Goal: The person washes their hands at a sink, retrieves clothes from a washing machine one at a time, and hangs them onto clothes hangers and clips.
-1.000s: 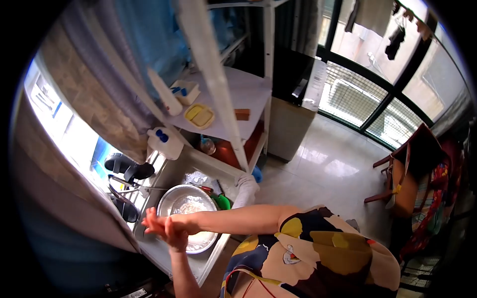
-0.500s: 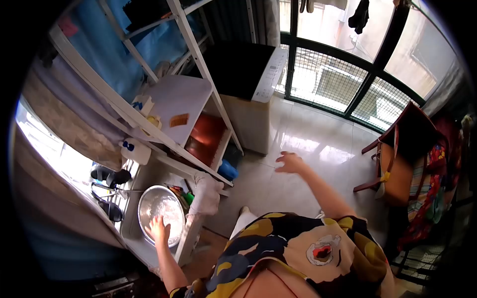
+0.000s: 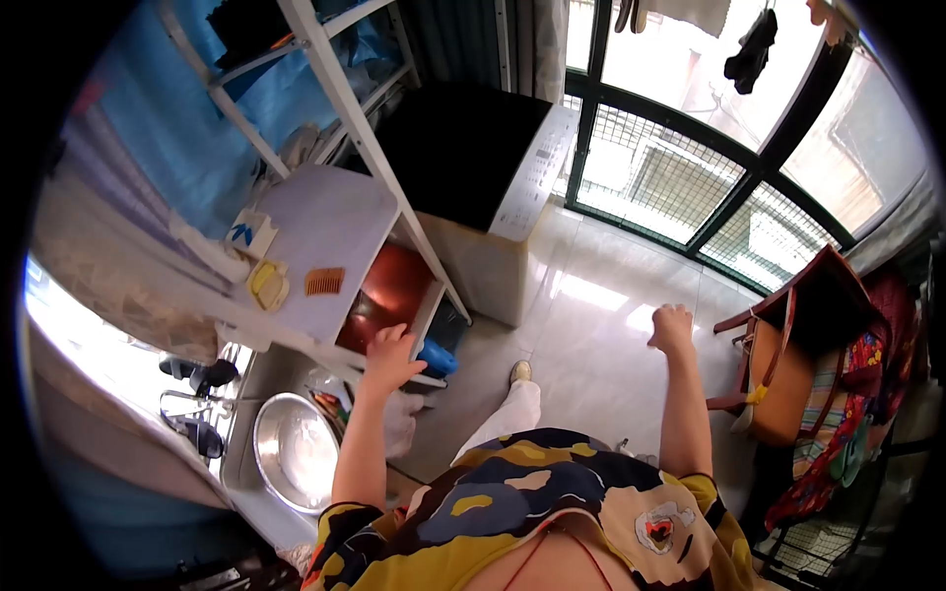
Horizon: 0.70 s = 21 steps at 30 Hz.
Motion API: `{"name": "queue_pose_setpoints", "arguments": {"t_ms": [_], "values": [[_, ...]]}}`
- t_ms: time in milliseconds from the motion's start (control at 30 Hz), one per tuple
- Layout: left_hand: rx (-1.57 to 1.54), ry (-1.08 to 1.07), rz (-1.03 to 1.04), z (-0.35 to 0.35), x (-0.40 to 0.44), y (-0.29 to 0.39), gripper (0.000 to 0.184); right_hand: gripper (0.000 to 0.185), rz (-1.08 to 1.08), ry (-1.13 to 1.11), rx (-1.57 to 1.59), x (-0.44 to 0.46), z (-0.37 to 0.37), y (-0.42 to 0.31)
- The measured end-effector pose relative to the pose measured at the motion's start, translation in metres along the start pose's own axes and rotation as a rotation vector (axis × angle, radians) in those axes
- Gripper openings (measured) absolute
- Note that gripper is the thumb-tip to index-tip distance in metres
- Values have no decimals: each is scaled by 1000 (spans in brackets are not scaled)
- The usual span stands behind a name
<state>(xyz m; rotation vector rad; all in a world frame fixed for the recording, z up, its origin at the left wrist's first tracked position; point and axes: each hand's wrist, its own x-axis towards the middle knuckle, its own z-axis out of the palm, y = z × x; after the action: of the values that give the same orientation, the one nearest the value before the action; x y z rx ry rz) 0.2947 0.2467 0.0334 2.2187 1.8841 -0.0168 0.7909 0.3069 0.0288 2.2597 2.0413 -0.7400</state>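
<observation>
My left hand [image 3: 394,360] is up in front of the shelf rack, its fingers apart and nothing held. Behind it in the lower shelf is a shiny reddish-brown item [image 3: 389,286], partly hidden. Below and left of that hand, a round metal basin [image 3: 271,448] sits in the sink [image 3: 241,473]. My right hand [image 3: 672,327] hangs over the tiled floor, fingers curled in, with nothing visible in it. On the shelf top [image 3: 335,212] lie a brown comb [image 3: 324,282] and a yellowish soap dish [image 3: 267,285].
A top-panel washing machine [image 3: 473,256] stands beyond the rack. To the right is a wooden chair [image 3: 778,364] with cloth and bags near it. A blue object [image 3: 438,358] rests low beside the rack. Glazed, meshed windows [image 3: 670,187] line the far side.
My left hand has come out of the metal basin and risen toward the rack. My right hand has moved right and its fingers have curled. My body and view have shifted, and a shoe now shows.
</observation>
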Motion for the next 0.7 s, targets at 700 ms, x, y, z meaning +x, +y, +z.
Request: {"name": "queue_pose_setpoints", "arguments": {"t_ms": [700], "values": [[-2062, 151, -859, 74, 283, 53, 8, 41, 71, 139, 554, 157, -20, 104]]}}
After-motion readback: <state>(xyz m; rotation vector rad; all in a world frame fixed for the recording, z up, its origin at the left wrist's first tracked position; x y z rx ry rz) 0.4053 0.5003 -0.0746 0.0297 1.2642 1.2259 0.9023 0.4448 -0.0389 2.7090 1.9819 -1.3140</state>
